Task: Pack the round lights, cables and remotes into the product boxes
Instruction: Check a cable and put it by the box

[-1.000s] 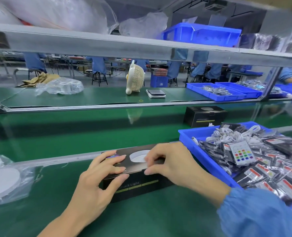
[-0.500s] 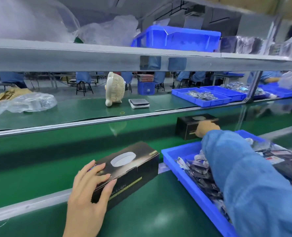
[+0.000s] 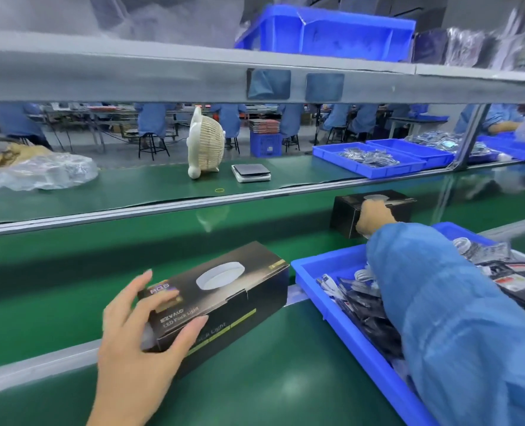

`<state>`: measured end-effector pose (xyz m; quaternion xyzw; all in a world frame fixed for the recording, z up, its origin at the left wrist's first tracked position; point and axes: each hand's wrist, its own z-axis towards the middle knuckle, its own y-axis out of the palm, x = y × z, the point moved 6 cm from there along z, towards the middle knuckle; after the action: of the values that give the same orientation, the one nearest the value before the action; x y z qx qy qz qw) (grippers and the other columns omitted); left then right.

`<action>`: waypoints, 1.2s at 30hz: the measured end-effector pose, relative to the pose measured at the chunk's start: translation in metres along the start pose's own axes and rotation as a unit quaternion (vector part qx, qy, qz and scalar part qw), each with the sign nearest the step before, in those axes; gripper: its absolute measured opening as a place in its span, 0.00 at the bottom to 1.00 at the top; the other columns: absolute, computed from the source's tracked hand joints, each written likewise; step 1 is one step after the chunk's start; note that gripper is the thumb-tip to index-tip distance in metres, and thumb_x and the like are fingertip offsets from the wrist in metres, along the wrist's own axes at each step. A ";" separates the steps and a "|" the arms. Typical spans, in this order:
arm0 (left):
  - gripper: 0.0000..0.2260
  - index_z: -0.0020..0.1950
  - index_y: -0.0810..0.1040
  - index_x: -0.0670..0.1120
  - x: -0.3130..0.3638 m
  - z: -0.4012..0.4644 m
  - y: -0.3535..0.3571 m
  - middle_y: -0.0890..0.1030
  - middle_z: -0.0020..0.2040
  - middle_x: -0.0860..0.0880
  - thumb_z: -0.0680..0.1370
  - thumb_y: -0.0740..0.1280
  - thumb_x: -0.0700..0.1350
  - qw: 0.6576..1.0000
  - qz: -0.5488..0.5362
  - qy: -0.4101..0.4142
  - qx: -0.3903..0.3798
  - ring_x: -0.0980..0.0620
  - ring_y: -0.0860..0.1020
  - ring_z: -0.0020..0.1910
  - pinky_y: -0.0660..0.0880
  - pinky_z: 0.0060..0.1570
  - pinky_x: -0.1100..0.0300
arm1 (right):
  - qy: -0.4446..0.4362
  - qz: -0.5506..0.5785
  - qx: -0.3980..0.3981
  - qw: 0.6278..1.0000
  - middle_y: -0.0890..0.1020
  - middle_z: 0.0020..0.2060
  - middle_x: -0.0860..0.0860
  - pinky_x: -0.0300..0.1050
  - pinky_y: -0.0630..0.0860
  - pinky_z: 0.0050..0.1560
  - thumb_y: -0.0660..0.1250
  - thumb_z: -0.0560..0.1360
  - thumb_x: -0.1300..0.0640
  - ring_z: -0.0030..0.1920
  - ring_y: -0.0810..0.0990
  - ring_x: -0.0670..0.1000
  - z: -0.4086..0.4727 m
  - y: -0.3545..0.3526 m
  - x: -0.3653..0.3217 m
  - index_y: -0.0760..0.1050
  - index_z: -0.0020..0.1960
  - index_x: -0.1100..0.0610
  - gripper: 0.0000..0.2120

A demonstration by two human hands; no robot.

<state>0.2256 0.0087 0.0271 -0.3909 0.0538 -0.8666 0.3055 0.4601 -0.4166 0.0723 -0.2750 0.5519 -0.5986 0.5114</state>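
Observation:
A black product box with a round light printed on its lid lies closed on the green belt, angled. My left hand grips its near left end, fingers on the lid and thumb on the front face. My right hand reaches across the blue tray and holds a second black product box further back on the belt. The tray holds several bagged cables and remotes, partly hidden by my blue sleeve.
A shelf above the belt carries a small cream fan, a scale, a crumpled plastic bag and blue trays of parts. A blue bin sits on the top shelf. Seated workers are beyond.
My right hand left the near box's lid and reached over the tray to the far box. My left hand keeps hold of the near box, which has swung to an angle.

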 end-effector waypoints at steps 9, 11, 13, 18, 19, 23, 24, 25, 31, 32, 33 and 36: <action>0.31 0.65 0.69 0.69 -0.022 -0.022 -0.004 0.69 0.60 0.65 0.65 0.77 0.62 0.984 0.000 -0.084 -0.160 0.70 0.71 0.60 0.72 0.56 0.60 | -0.274 0.127 0.021 0.953 0.78 0.42 0.51 0.39 0.65 0.46 0.64 0.76 0.61 0.49 0.76 0.53 -0.142 -0.146 -0.091 0.80 0.52 0.60 0.08; 0.31 0.66 0.69 0.68 -0.017 -0.024 -0.005 0.68 0.62 0.60 0.65 0.75 0.62 0.991 0.055 -0.067 -0.106 0.66 0.73 0.59 0.74 0.52 0.57 | -0.341 0.135 0.001 0.930 0.79 0.42 0.51 0.37 0.65 0.43 0.65 0.75 0.63 0.44 0.75 0.50 -0.198 -0.162 -0.104 0.81 0.50 0.58 0.08; 0.35 0.73 0.68 0.58 -0.013 -0.011 0.001 0.65 0.69 0.45 0.68 0.76 0.59 0.984 0.128 -0.105 -0.064 0.44 0.74 0.64 0.74 0.59 0.46 | -0.394 0.164 -0.017 0.904 0.79 0.41 0.50 0.30 0.65 0.42 0.65 0.74 0.64 0.42 0.73 0.47 -0.256 -0.163 -0.113 0.81 0.49 0.56 0.08; 0.42 0.80 0.55 0.47 -0.005 -0.002 0.007 0.51 0.78 0.35 0.73 0.72 0.59 0.963 0.217 -0.136 -0.089 0.35 0.54 0.76 0.57 0.73 0.41 | -0.405 0.141 -0.056 0.901 0.79 0.48 0.51 0.44 0.71 0.56 0.66 0.77 0.61 0.50 0.76 0.51 -0.324 -0.109 -0.100 0.80 0.53 0.55 0.07; 0.35 0.77 0.64 0.46 0.003 -0.012 0.002 0.58 0.76 0.36 0.74 0.72 0.54 0.975 0.198 -0.073 -0.073 0.35 0.61 0.74 0.62 0.70 0.41 | -0.368 0.136 -0.047 0.918 0.80 0.49 0.51 0.47 0.72 0.57 0.66 0.76 0.61 0.52 0.76 0.52 -0.315 -0.104 -0.087 0.79 0.54 0.55 0.08; 0.14 0.61 0.78 0.47 0.021 -0.055 -0.019 0.77 0.59 0.51 0.76 0.67 0.44 0.983 0.134 0.049 -0.112 0.48 0.77 0.57 0.76 0.57 0.49 | -0.140 0.087 -0.002 0.986 0.82 0.57 0.51 0.46 0.72 0.57 0.64 0.77 0.57 0.59 0.77 0.55 -0.258 -0.087 -0.012 0.77 0.61 0.52 0.13; 0.12 0.62 0.77 0.52 0.023 -0.060 -0.024 0.79 0.54 0.56 0.78 0.67 0.44 0.985 0.111 0.029 -0.130 0.54 0.78 0.54 0.77 0.54 0.53 | -0.114 0.038 -0.034 0.992 0.81 0.59 0.52 0.46 0.71 0.58 0.62 0.78 0.55 0.60 0.77 0.56 -0.252 -0.074 -0.001 0.76 0.62 0.52 0.14; 0.13 0.62 0.74 0.57 0.024 -0.063 -0.028 0.80 0.49 0.60 0.79 0.67 0.44 0.986 0.085 0.008 -0.142 0.59 0.79 0.48 0.76 0.50 0.57 | -0.103 -0.010 -0.066 0.992 0.80 0.62 0.53 0.47 0.70 0.60 0.59 0.79 0.54 0.61 0.76 0.56 -0.251 -0.059 0.004 0.75 0.63 0.52 0.14; 0.17 0.47 0.76 0.57 0.031 -0.066 -0.046 0.66 0.22 0.53 0.78 0.62 0.33 0.994 0.058 -0.054 -0.071 0.53 0.63 0.23 0.63 0.28 0.62 | -0.117 -0.010 -0.036 0.992 0.72 0.67 0.53 0.51 0.69 0.64 0.59 0.79 0.56 0.66 0.70 0.57 -0.249 -0.042 0.005 0.72 0.68 0.52 0.17; 0.17 0.44 0.76 0.56 0.031 -0.065 -0.048 0.65 0.22 0.53 0.76 0.63 0.32 0.994 0.059 -0.075 -0.058 0.53 0.63 0.23 0.62 0.28 0.62 | -0.106 -0.037 0.010 0.994 0.70 0.69 0.54 0.52 0.66 0.66 0.60 0.78 0.56 0.68 0.67 0.57 -0.251 -0.049 0.008 0.70 0.69 0.50 0.19; 0.18 0.43 0.76 0.56 0.029 -0.064 -0.050 0.65 0.23 0.53 0.75 0.64 0.31 0.993 0.050 -0.095 -0.044 0.53 0.64 0.24 0.63 0.29 0.63 | -0.076 -0.074 0.062 0.992 0.68 0.70 0.54 0.54 0.63 0.67 0.62 0.76 0.55 0.70 0.65 0.58 -0.253 -0.057 0.015 0.69 0.69 0.49 0.21; 0.19 0.43 0.77 0.56 0.025 -0.062 -0.056 0.69 0.28 0.49 0.72 0.65 0.30 0.990 -0.003 -0.138 -0.007 0.54 0.67 0.29 0.65 0.33 0.69 | 0.081 -0.114 0.045 0.989 0.66 0.71 0.58 0.59 0.58 0.69 0.61 0.76 0.47 0.71 0.62 0.61 -0.259 -0.073 0.046 0.68 0.68 0.49 0.21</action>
<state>0.1412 0.0309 0.0188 -0.5094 0.0162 -0.8045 0.3051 0.1907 -0.3701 0.0680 -0.2638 0.5286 -0.6977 0.4052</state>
